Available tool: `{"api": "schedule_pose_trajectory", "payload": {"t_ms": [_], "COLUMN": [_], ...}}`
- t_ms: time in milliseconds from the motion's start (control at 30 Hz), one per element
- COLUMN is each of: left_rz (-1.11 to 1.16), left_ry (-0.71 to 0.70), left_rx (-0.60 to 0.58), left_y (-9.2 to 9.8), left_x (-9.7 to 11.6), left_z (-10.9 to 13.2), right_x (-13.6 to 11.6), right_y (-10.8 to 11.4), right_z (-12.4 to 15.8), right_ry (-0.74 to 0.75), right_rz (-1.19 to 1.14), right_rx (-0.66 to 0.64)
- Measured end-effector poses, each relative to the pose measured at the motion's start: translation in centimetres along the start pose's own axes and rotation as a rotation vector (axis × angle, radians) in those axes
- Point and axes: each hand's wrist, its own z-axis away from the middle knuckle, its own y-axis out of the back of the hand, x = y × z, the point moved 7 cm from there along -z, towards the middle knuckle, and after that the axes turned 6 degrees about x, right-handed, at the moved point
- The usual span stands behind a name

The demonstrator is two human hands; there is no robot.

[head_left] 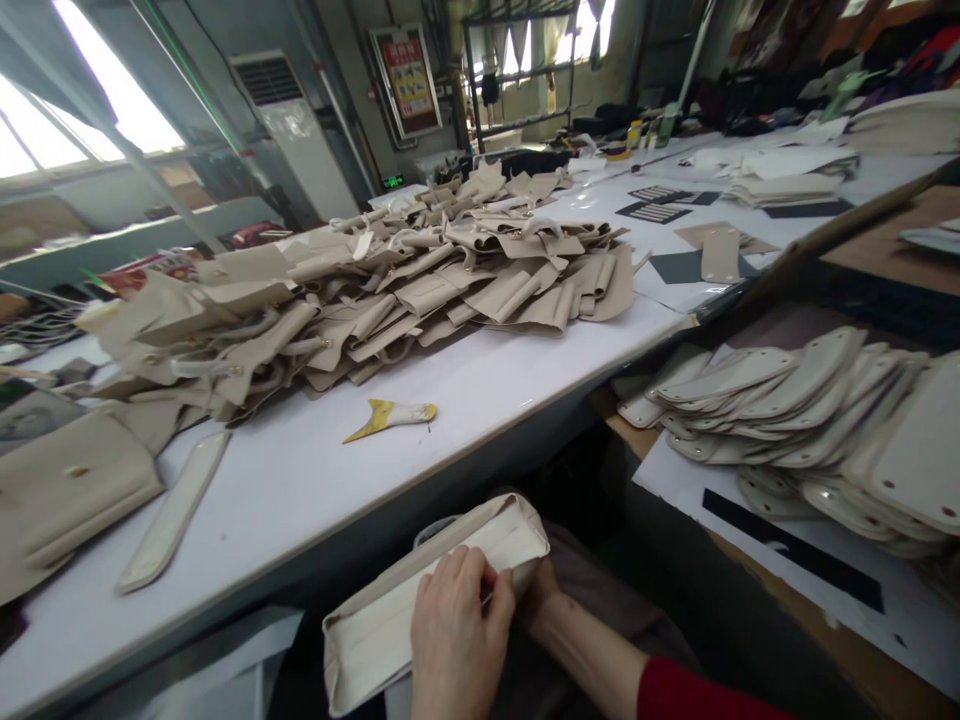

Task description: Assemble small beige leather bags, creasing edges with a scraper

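A beige bag body lies tilted over my lap, its long pale panel facing up. My left hand rests across that panel, its fingers curled and pinching the near edge. At the right end, my right hand grips the bag from the side and below; most of its fingers are hidden. On the white table beyond lies a yellow tool with a forked end and a white-wrapped grip. A long pale strip with rounded ends lies further left.
A broad heap of beige bag pieces covers the back of the table. Another beige bag sits at the left. Stacked pale panels stand on a lower surface at the right, near a black strip.
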Motion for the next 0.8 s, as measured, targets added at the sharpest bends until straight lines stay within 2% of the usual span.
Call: {"api": "schedule_pose_trajectory", "payload": {"t_ms": [133, 200, 233, 267, 333, 400, 433, 500, 600, 700, 800], "left_rz": [-0.022, -0.029, -0.028, -0.024, -0.016, -0.011, -0.010, -0.011, -0.015, -0.018, 0.022], "left_ry": [0.030, 0.038, 0.042, 0.047, 0.053, 0.049, 0.045, 0.044, 0.043, 0.027, 0.024], "left_rx": [-0.002, -0.003, -0.004, -0.004, -0.003, -0.004, -0.004, -0.006, -0.002, 0.023, 0.107], "left_y": [0.3, 0.3, 0.3, 0.3, 0.4, 0.4, 0.4, 0.5, 0.6, 0.6, 1.1], "left_x": [0.3, 0.4, 0.4, 0.4, 0.3, 0.4, 0.4, 0.5, 0.6, 0.6, 0.2], "left_z": [-0.1, -0.1, -0.1, -0.1, -0.1, 0.0, 0.0, 0.1, 0.3, 0.8, 1.6], "right_x": [-2.1, -4.5, -6.0, -7.9, -11.5, -13.0, -13.2, -13.0, -12.3, -11.6, -11.1], "right_y": [4.7, 7.5, 8.4, 8.8, 8.1, 6.5, 5.8, 4.5, 3.5, 3.2, 3.0], "right_z": [1.2, 3.0, 4.3, 5.9, 10.3, 14.1, 15.1, 15.5, 14.9, 14.8, 15.3], "right_ry": [0.026, 0.142, 0.252, 0.422, 0.916, 1.325, 1.432, 1.530, 1.574, 1.595, 1.594], "right_rz": [0.113, 0.164, 0.196, 0.249, 0.434, 0.637, 0.723, 0.865, 0.977, 1.012, 1.018], "right_rx": [-0.019, -0.009, -0.029, -0.073, -0.200, -0.271, -0.266, -0.202, -0.112, -0.095, -0.119]}}
